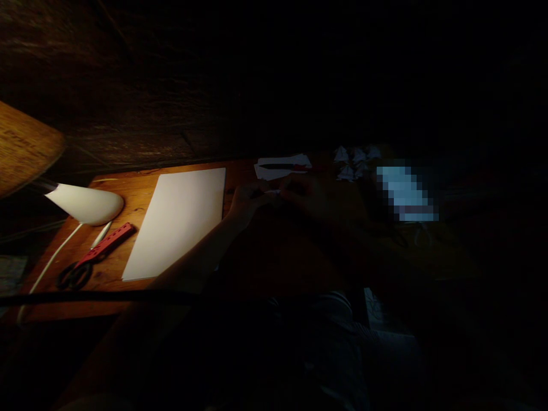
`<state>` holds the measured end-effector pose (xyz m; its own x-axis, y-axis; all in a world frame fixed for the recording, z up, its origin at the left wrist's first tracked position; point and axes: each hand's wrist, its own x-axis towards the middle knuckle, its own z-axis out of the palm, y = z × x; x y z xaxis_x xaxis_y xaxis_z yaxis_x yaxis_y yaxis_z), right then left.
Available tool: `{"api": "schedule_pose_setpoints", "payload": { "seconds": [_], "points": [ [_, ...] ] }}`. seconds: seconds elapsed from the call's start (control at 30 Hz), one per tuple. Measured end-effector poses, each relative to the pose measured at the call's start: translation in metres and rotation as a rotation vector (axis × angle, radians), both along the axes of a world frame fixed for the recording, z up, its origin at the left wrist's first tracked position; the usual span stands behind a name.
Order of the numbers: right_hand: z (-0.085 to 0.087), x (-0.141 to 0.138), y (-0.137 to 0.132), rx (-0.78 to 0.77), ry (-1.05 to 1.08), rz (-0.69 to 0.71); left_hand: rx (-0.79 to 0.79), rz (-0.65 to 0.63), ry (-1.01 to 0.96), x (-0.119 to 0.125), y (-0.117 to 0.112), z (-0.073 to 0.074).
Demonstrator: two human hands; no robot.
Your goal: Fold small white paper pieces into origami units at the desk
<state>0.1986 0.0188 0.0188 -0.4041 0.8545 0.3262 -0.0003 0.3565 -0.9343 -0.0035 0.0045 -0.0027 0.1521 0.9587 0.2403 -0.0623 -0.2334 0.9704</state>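
In the dim middle of the table, my left hand (245,204) and my right hand (303,193) meet at a small white piece of what looks like paper (271,192). The fingers of both are closed in a pinch around it, though darkness hides most of the right hand. Just beyond my fingers lie small white paper pieces (274,172), with a dark, slim, pointed tool (280,166) across them. A stack of large white paper (184,220) lies by my left forearm.
On the left stand a white lamp (88,204) and black-handled scissors with a red cover (107,244). Several small folded paper shapes (346,172) sit at the back right, near a blurred bright screen (406,194). A dark cable (98,296) crosses the front left.
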Motion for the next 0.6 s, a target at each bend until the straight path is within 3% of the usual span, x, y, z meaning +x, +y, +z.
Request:
{"api": "schedule_pose_setpoints", "payload": {
  "seconds": [0.27,0.6],
  "points": [
    [-0.0051,-0.0023,0.0025,-0.012,-0.006,-0.081,0.008,0.048,0.037,0.0012,0.0014,0.0022],
    [-0.0092,-0.0053,0.0030,-0.100,0.067,-0.091,0.000,0.073,-0.011,-0.0007,0.0067,-0.0071]
  ]
}}
